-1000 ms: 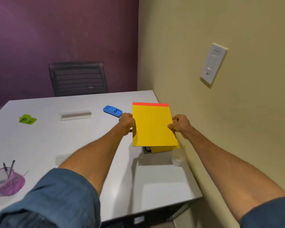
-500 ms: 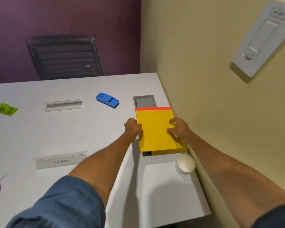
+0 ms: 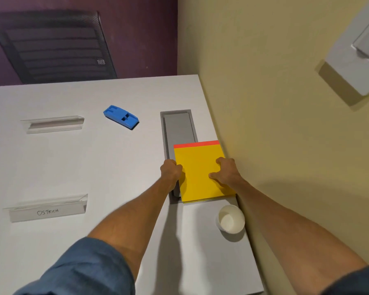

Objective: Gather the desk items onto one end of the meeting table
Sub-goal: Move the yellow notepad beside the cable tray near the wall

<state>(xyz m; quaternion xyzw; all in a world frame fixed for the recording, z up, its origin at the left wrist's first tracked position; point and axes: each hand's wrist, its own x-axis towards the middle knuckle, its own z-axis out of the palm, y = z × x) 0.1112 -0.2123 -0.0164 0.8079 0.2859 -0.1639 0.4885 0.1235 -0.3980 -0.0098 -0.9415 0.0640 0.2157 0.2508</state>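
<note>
The left hand (image 3: 171,171) grips the left edge of the yellow pad (image 3: 200,175), which lies over a grey hatch (image 3: 178,126) at the right side of the table (image 3: 115,177). The right hand (image 3: 227,171) grips its right edge, fingers curled.

From my feed, the yellow legal pad (image 3: 200,173) reads as matt paper, and its red binding strip (image 3: 196,144) is just as dull. The white table (image 3: 73,167) looks like smooth laminate with a faint sheen, and the grey panel (image 3: 178,126) set into it is flat and matt. The blue stapler-like piece (image 3: 120,119) is glossy moulded plastic. Both name-plate holders (image 3: 53,124) are clear, shiny acrylic. The white cup (image 3: 230,218) looks like matt paper. I see dark woven mesh on the chair back (image 3: 51,45), smooth plastic on the wall switch (image 3: 358,50), and soft blue cloth on the sleeve (image 3: 83,271).
</note>
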